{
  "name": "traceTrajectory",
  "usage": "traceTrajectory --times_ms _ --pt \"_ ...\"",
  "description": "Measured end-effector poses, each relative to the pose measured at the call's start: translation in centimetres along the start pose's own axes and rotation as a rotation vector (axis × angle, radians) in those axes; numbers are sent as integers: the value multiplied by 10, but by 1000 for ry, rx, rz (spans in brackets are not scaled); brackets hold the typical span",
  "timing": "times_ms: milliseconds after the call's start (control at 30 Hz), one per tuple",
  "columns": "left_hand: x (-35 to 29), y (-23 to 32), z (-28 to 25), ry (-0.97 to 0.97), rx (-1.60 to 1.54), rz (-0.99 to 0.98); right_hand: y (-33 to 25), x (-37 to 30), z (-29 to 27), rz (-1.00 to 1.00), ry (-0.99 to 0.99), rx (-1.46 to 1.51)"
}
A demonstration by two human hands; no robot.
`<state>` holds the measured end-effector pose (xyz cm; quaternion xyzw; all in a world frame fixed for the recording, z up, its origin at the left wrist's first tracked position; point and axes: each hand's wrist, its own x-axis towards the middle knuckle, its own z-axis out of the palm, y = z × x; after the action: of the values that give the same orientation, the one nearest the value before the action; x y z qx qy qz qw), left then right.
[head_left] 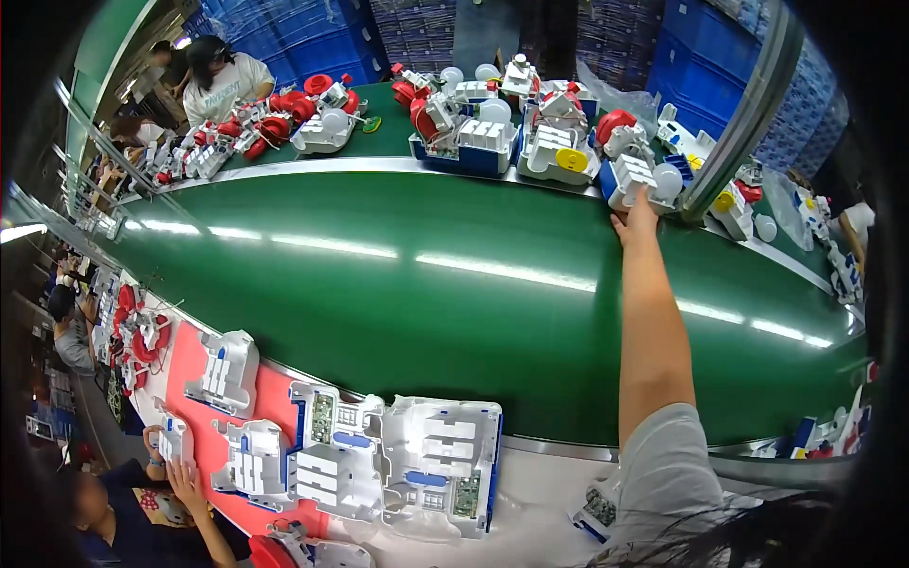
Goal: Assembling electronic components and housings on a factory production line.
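Observation:
My right arm stretches across the green conveyor belt (454, 232) to its far side. There my right hand (641, 218) grips the near edge of a white plastic toy housing (629, 180) with blue sides. A finger lies over the edge, the thumb is below on the left, and the other fingers are partly hidden. A round, pale dome sits at the housing's right side, and a red-and-white assembly rests behind it. My left hand is out of view.
A metal post (748, 123) rises just right of my hand. More white assemblies (559, 151) line the far ledge. Opened housings (440, 464) with circuit boards lie on the near table. A co-worker's hands (185, 483) hold a white part at lower left. Blue crates (294, 43) stand behind.

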<state>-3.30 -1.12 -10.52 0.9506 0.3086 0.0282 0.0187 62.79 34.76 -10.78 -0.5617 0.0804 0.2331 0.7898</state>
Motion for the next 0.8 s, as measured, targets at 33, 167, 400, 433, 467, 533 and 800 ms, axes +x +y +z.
traceTrajectory --times_ms 33,167,400,433,467,533,800 --pt "-1 -2 0 -14 29 11 -7 -9 4 40 33 -107" --pt "-3 -6 1 -38 122 89 -17 4 -12 18 -82 -58" --pt "57 -8 -70 -1061 -409 -221 -6 -14 -19 -75 -132 153" --pt "31 -4 -40 -495 -288 -142 -7 -24 -19 -67 -121 160" --pt "18 0 -23 70 -165 -54 -14 -32 -25 -81 -125 156" --pt "27 0 -31 155 -197 -60 -21 -55 -30 -27 -46 -79" --pt "18 -11 -8 85 -302 47 -109 -220 -17 -328 -342 -50"
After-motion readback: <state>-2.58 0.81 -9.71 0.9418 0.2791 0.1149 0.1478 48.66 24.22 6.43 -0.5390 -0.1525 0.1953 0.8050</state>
